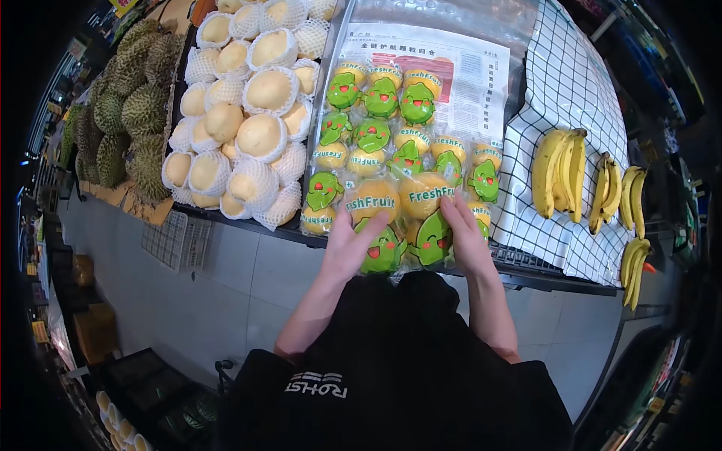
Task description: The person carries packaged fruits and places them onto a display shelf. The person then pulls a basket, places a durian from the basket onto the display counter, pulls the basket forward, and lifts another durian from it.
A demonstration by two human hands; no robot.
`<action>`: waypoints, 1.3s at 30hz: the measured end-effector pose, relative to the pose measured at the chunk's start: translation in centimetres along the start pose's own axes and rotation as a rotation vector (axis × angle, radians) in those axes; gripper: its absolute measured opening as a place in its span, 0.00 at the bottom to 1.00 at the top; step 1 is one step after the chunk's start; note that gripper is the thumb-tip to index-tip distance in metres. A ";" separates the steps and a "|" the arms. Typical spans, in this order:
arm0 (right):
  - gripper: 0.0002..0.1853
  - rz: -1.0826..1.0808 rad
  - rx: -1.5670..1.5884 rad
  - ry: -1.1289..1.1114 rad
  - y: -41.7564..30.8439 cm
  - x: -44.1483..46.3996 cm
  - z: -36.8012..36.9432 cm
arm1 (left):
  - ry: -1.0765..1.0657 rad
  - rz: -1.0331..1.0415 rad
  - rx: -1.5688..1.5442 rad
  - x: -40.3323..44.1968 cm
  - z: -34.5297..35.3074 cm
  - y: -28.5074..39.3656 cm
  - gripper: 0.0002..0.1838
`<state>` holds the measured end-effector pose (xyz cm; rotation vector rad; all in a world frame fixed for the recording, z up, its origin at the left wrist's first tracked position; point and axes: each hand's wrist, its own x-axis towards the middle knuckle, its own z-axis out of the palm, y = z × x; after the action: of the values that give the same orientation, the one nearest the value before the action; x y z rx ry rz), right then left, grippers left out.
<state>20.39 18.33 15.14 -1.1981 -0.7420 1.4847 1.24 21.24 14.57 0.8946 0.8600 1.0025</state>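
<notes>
My left hand (352,246) is closed around a clear FreshFruit bag (374,203) of yellow-orange fruit, printed with a green cartoon face. Pressed against its side is a second bag of the same kind (426,197), gripped from the right by my right hand (464,234). Both bags are upright close to my chest, over the front edge of the display. Thumbs lie on the front of the bags; most of the other fingers are hidden behind them. Just beyond, several matching bagged fruits (374,135) rest in rows on the stand.
Newspaper (470,94) lines the stand behind the bags. To the left are pale round fruits in white foam nets (265,90), then spiky durians (143,109). On the right, bananas (560,173) lie on a checked cloth (571,90). A white basket (177,239) stands below.
</notes>
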 end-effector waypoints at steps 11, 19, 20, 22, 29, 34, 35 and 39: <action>0.25 0.026 0.146 -0.005 1.5 -0.8 0.5 | 0.048 -0.136 -0.065 0.0 -1.0 -0.6 0.27; 0.29 0.001 0.172 -0.004 4.8 -1.1 0.1 | 0.034 -0.106 0.051 0.2 -2.1 -2.4 0.25; 0.29 0.003 0.168 -0.002 4.9 -1.1 0.1 | 0.039 -0.097 0.074 0.4 -2.2 -2.5 0.25; 0.30 0.001 0.146 0.012 5.2 -1.0 0.0 | 0.039 -0.117 0.088 0.7 -2.0 -2.4 0.25; 0.29 -0.014 0.140 0.097 6.2 -0.2 -0.2 | -0.016 -0.172 0.133 3.1 -3.1 -4.3 0.25; 0.26 0.023 0.117 0.117 6.6 0.2 -0.5 | -0.055 -0.220 0.177 3.7 -3.1 -3.9 0.24; 0.26 0.027 0.113 0.126 6.7 0.3 -0.5 | -0.057 -0.232 0.186 3.8 -3.0 -3.8 0.24; 0.24 0.040 0.108 0.136 6.7 0.4 -0.4 | -0.058 -0.204 0.199 3.9 -3.1 -4.0 0.23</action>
<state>18.56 16.88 8.80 -1.2241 -0.5421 1.4418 0.92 24.45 9.05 0.9775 0.9923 0.7198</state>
